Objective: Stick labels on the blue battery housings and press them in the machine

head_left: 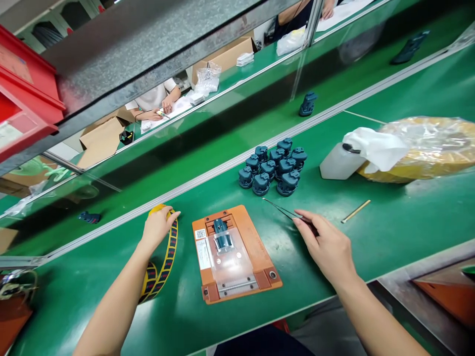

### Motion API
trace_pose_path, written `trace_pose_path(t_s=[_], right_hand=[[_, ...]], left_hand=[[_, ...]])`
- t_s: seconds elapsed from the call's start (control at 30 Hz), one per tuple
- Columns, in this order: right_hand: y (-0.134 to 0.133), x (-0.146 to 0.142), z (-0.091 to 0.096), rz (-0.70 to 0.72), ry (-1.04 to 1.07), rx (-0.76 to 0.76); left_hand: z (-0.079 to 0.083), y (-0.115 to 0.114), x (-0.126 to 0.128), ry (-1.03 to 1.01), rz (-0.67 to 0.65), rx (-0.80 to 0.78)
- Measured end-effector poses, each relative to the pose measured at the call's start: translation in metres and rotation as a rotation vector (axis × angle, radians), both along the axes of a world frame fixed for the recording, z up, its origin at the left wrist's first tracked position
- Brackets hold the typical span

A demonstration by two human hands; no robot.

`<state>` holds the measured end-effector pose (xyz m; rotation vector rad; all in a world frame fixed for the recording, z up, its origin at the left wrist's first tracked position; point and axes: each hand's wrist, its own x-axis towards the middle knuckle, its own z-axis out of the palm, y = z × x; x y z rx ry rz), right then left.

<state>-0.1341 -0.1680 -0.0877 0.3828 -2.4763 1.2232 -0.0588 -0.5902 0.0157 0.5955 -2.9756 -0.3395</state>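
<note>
- My left hand (158, 227) grips the top of the label strip (170, 252); best kept in a loose curve, uncreased.
- Strip: dark rectangles, yellow borders, doubling back low, left of the orange fixture (247, 230).
- Fixture: teal part (219, 226) partly beneath clear sheet (230, 267).
- My right hand (328, 244) pinches tweezers (278, 207); light, steady pressure advisable.
</note>
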Motion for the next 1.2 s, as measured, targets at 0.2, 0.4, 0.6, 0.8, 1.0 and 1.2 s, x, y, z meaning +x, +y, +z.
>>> trace_pose_path(t_s=[0.2, 0.4, 0.6, 0.8, 1.0, 1.2], right_hand=[[-0.012, -0.005, 0.032, 0.190, -0.441, -0.644], [-0.080, -0.008, 0.075, 0.482, -0.688, -0.953], [-0.175, 0.006, 0.112, 0.844, -0.919, -0.983], [-0.232, 0.011, 0.128, 0.944, -0.911, -0.851], [-0.241, 0.005, 0.133, 1.011, -0.908, -0.725], [-0.242, 0.003, 0.126, 1.032, -0.868, -0.681]], left_hand=[[0.004, -0.010, 0.020, 0.200, 0.145, 0.369], [-0.001, 0.004, 0.066, 0.481, 0.359, 0.640], [0.000, 0.018, 0.092, 0.644, 0.428, 0.752], [0.004, 0.026, 0.105, 0.666, 0.401, 0.792], [0.001, 0.029, 0.108, 0.637, 0.380, 0.734], [0.007, 0.032, 0.102, 0.504, 0.318, 0.550]])
